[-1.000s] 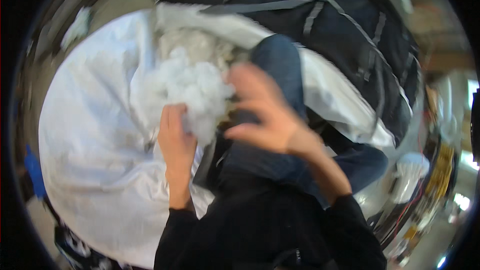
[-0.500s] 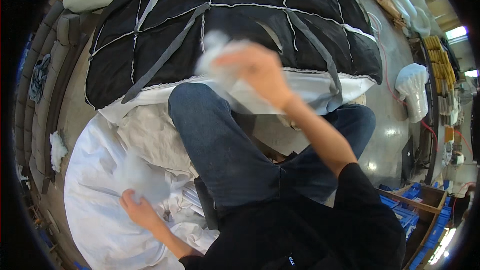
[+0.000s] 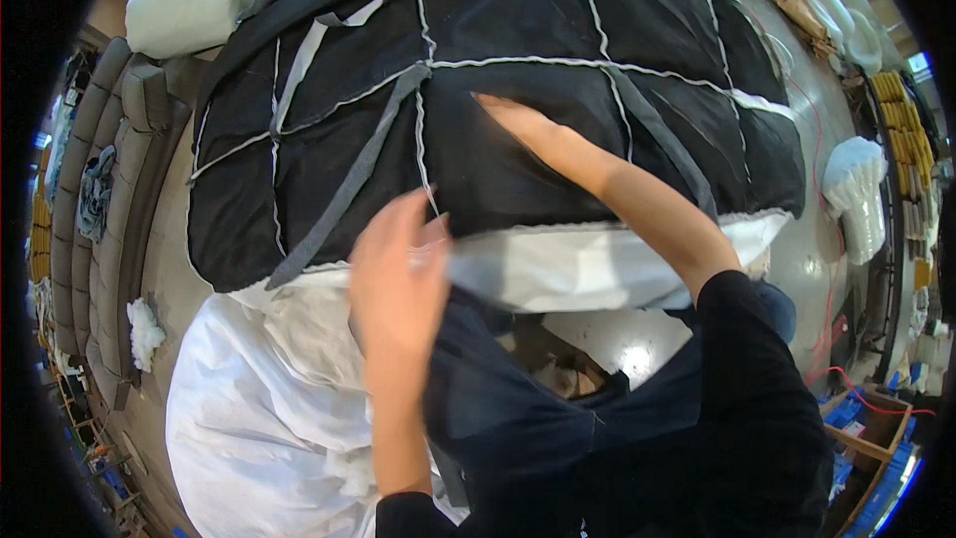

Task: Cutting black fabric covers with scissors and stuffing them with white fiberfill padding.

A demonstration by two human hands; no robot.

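A large black quilted cushion cover (image 3: 498, 110), stitched into panels by pale seams and crossed by grey straps (image 3: 344, 194), lies spread in front of the person and fills most of the upper view, with its white lining (image 3: 588, 269) showing along the near edge. The right hand (image 3: 533, 130) lies flat on the black fabric near the middle, fingers stretched out and close together, pressing down and gripping nothing. The left hand (image 3: 398, 274) sits at the near hem where black meets white, fingers long and only slightly spread; whether it pinches the edge or merely rests against it cannot be told from here. Below and to the left a big white sack (image 3: 259, 428) of fluffy filling lies open by the person's knee, and a loose tuft of the same stuffing (image 3: 144, 331) sits on the floor beside a grey sofa frame (image 3: 110, 169). The cover looks soft, limp and fairly light (bulky rather than heavy), so it will likely sag and fold wherever it is lifted; the hem, the straps and the stitched seams seem the firmest places to take hold, since the smooth panels may slip under a flat palm
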